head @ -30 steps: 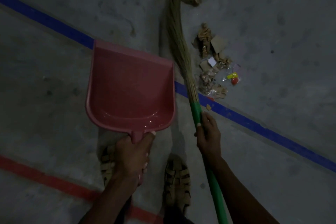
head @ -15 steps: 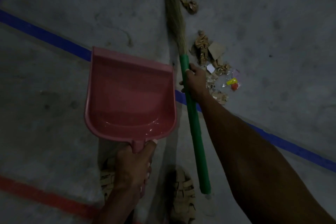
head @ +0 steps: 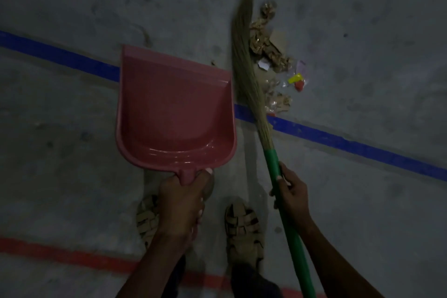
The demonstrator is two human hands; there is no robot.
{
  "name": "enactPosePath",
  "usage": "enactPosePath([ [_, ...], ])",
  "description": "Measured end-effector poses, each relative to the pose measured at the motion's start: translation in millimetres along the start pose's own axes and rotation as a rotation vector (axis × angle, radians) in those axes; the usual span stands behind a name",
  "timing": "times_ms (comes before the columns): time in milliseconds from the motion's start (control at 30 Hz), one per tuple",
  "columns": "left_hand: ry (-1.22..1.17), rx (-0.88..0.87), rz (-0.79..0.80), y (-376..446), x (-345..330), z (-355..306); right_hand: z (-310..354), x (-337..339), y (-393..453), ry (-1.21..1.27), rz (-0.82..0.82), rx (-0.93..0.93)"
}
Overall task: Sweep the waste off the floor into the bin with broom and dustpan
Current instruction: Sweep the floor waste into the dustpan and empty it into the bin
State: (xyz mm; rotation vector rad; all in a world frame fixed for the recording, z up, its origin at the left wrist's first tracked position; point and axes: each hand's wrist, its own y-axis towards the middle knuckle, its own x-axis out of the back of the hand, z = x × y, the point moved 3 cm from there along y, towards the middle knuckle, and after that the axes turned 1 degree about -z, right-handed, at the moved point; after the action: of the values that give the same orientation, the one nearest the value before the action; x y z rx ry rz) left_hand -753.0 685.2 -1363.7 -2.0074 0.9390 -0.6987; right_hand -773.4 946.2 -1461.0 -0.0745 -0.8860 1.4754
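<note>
Left hand (head: 180, 203) grips the pink dustpan (head: 175, 113) handle; right hand (head: 291, 192) clasps the green broom (head: 251, 84) shaft; waste (head: 273, 55) lies at one o'clock, past the bristles.

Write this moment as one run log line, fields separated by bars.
left hand holds dustpan | right hand holds broom | waste on floor | dustpan holds nothing

No legible text, labels, brands, numbers or signs are showing anywhere in the head view; the lighting is dim.
</note>
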Motion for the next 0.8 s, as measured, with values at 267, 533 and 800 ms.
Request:
enactPosePath([
  [267,0.083,-0.005,0.002,0.4,-6.9,12.0,21.6,-24.2,1.8,0.17,0.013,0.114],
  [533,0.067,-0.047,0.013,0.1,-8.9,17.5,47.8,-84.5,76.0,0.133,0.157,0.066],
  [800,0.083,-0.04,-0.001,3.0,0.8,20.1,-9.3,-29.5,47.9,-0.376,0.067,0.252],
])
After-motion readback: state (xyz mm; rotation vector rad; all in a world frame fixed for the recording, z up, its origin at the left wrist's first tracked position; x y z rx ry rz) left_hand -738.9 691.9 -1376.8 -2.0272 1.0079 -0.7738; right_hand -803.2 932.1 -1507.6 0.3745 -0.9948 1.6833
